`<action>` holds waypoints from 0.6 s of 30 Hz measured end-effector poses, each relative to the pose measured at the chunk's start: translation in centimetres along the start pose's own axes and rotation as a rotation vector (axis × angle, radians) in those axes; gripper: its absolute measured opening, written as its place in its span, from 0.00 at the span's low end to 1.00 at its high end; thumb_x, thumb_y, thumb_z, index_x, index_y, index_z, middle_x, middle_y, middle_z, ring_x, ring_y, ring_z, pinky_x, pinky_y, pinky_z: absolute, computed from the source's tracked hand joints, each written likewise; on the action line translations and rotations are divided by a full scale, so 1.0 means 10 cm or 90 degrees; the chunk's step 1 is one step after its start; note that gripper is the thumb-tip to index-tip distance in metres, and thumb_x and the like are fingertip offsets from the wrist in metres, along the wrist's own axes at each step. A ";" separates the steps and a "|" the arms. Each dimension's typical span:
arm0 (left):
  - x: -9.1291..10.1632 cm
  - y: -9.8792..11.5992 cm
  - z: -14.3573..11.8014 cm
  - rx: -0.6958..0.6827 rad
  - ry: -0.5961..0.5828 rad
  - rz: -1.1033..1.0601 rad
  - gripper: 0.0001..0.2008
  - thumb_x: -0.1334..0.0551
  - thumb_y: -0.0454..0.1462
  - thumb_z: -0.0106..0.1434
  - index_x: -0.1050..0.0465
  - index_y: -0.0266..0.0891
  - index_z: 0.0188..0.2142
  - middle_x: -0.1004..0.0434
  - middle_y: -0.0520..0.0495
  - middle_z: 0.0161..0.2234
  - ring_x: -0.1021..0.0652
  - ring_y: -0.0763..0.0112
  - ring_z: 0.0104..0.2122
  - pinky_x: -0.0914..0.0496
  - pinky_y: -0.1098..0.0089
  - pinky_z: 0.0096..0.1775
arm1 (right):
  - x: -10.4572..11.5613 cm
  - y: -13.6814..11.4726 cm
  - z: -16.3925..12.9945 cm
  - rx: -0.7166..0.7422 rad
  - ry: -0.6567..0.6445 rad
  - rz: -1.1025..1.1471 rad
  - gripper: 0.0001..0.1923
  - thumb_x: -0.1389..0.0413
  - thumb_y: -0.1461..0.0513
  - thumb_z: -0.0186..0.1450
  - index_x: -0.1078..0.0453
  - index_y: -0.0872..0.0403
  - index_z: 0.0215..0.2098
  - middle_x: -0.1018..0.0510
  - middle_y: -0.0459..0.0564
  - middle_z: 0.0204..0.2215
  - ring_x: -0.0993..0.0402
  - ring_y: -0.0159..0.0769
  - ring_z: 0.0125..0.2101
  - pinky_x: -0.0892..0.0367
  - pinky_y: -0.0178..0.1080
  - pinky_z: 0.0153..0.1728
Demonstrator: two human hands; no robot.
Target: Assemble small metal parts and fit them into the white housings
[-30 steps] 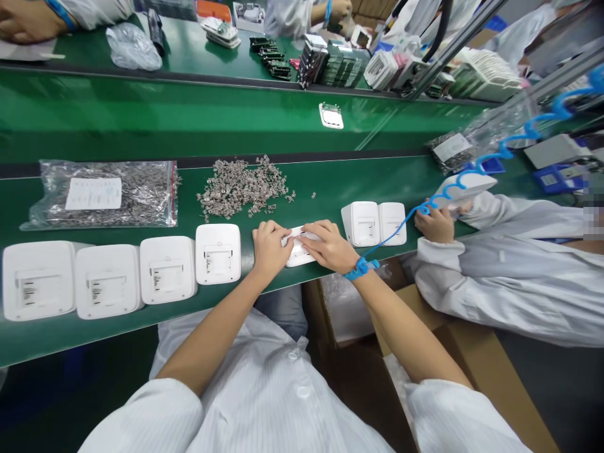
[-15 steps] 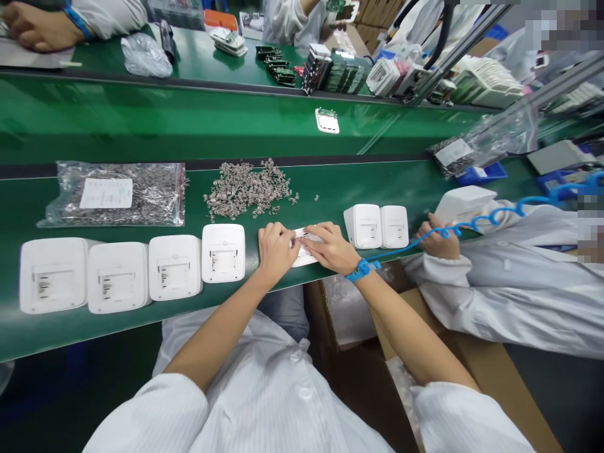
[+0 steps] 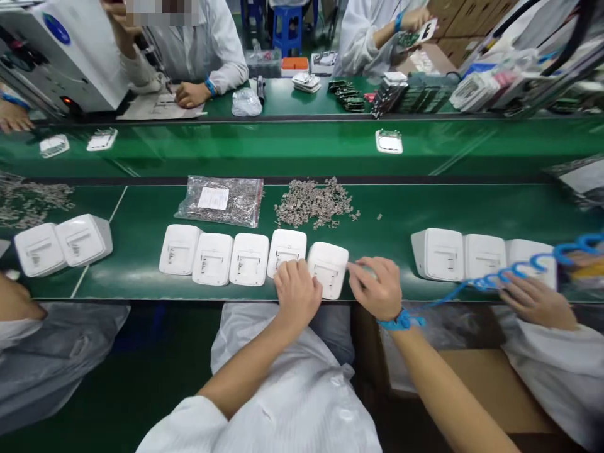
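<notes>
The left hand is laid flat on a white housing ending the row. The right hand, loosely curled, seems empty. The housing is best squared flush to its neighbour.

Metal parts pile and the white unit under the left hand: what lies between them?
Head view: only bare green mat lies between the loose pile and the unit that the left hand touches.

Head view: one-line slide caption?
Left hand rests on fifth white plastic housing in a row on green bench; right hand beside it.
</notes>
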State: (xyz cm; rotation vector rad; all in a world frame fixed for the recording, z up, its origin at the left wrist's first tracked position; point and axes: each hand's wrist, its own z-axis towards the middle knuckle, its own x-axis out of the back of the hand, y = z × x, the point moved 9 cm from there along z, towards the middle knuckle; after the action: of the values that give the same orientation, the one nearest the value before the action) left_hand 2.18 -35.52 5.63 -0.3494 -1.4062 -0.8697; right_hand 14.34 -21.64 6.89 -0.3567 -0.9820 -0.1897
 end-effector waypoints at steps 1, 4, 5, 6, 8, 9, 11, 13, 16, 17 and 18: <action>0.01 -0.05 0.01 0.011 0.006 0.002 0.21 0.38 0.40 0.61 0.34 0.33 0.52 0.29 0.32 0.48 0.31 0.45 0.48 0.38 0.51 0.46 | 0.06 0.19 0.01 -0.062 0.035 -0.041 0.11 0.46 0.62 0.66 0.22 0.49 0.42 0.23 0.57 0.42 0.30 0.48 0.45 0.37 0.51 0.48; 0.02 -0.17 0.07 0.028 0.017 0.003 0.25 0.39 0.41 0.61 0.36 0.32 0.55 0.30 0.32 0.50 0.30 0.45 0.48 0.38 0.52 0.47 | 0.35 0.84 -0.07 -0.252 0.138 -0.209 0.16 0.48 0.57 0.68 0.25 0.56 0.46 0.26 0.64 0.44 0.32 0.54 0.45 0.38 0.54 0.46; 0.02 -0.21 0.08 0.033 0.020 0.006 0.25 0.39 0.41 0.61 0.36 0.32 0.55 0.29 0.32 0.49 0.29 0.46 0.48 0.38 0.52 0.46 | 0.42 1.01 -0.11 -0.297 0.149 -0.262 0.18 0.49 0.55 0.68 0.26 0.59 0.47 0.26 0.66 0.44 0.32 0.55 0.44 0.38 0.54 0.44; 0.04 -0.26 0.09 0.039 0.024 0.012 0.24 0.40 0.42 0.61 0.36 0.32 0.54 0.29 0.33 0.48 0.29 0.46 0.47 0.38 0.53 0.46 | 0.46 1.13 -0.15 -0.328 0.143 -0.303 0.21 0.49 0.53 0.69 0.27 0.61 0.48 0.26 0.67 0.43 0.33 0.56 0.43 0.38 0.54 0.42; 0.09 -0.40 0.09 0.056 0.036 0.033 0.22 0.42 0.43 0.63 0.36 0.32 0.53 0.28 0.34 0.46 0.28 0.47 0.46 0.37 0.54 0.44 | 0.45 1.21 -0.17 -0.345 0.098 -0.342 0.22 0.51 0.53 0.70 0.28 0.63 0.47 0.26 0.67 0.39 0.33 0.55 0.41 0.38 0.51 0.40; 0.13 -0.49 0.08 0.068 0.045 0.046 0.22 0.43 0.43 0.63 0.36 0.32 0.53 0.28 0.34 0.45 0.28 0.48 0.46 0.37 0.55 0.44 | 0.41 1.17 -0.17 -0.334 0.071 -0.347 0.21 0.51 0.53 0.70 0.29 0.62 0.47 0.26 0.66 0.38 0.33 0.54 0.40 0.39 0.50 0.39; 0.22 -0.72 0.07 0.102 0.063 0.067 0.23 0.44 0.45 0.64 0.36 0.33 0.54 0.28 0.35 0.44 0.28 0.48 0.45 0.37 0.55 0.43 | 0.31 0.97 -0.14 -0.305 0.032 -0.341 0.19 0.52 0.53 0.71 0.29 0.61 0.46 0.25 0.65 0.38 0.33 0.53 0.40 0.38 0.50 0.39; 0.30 -0.96 0.06 0.142 0.080 0.077 0.23 0.45 0.46 0.65 0.37 0.33 0.54 0.28 0.34 0.45 0.28 0.46 0.46 0.37 0.53 0.44 | 0.22 0.71 -0.08 -0.283 0.009 -0.317 0.18 0.51 0.53 0.71 0.30 0.59 0.46 0.24 0.65 0.39 0.33 0.54 0.41 0.38 0.50 0.40; 0.41 -1.10 0.06 0.165 0.157 0.076 0.24 0.44 0.46 0.64 0.36 0.33 0.54 0.31 0.29 0.50 0.31 0.40 0.51 0.38 0.47 0.47 | 0.11 0.40 0.08 -0.236 -0.022 -0.196 0.16 0.50 0.54 0.72 0.29 0.57 0.45 0.22 0.61 0.37 0.31 0.52 0.41 0.36 0.48 0.40; 0.43 -1.02 0.07 0.135 0.190 0.058 0.23 0.42 0.45 0.64 0.35 0.34 0.54 0.32 0.28 0.51 0.32 0.39 0.52 0.38 0.46 0.48 | 0.09 0.37 0.16 -0.220 -0.027 -0.142 0.15 0.50 0.54 0.72 0.29 0.56 0.45 0.22 0.60 0.37 0.30 0.50 0.41 0.36 0.47 0.40; 0.41 -0.87 0.10 0.080 0.211 0.024 0.21 0.41 0.44 0.63 0.34 0.34 0.53 0.32 0.29 0.51 0.32 0.40 0.53 0.38 0.46 0.49 | 0.07 0.40 0.26 -0.215 -0.026 -0.097 0.14 0.51 0.55 0.73 0.29 0.55 0.45 0.22 0.58 0.36 0.29 0.48 0.40 0.35 0.45 0.41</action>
State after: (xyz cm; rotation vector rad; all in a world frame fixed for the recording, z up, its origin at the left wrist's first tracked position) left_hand -4.97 -41.83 7.32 -0.1265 -1.1356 -0.7651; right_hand 13.98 -16.90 7.99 -0.5970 -1.0194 -0.4920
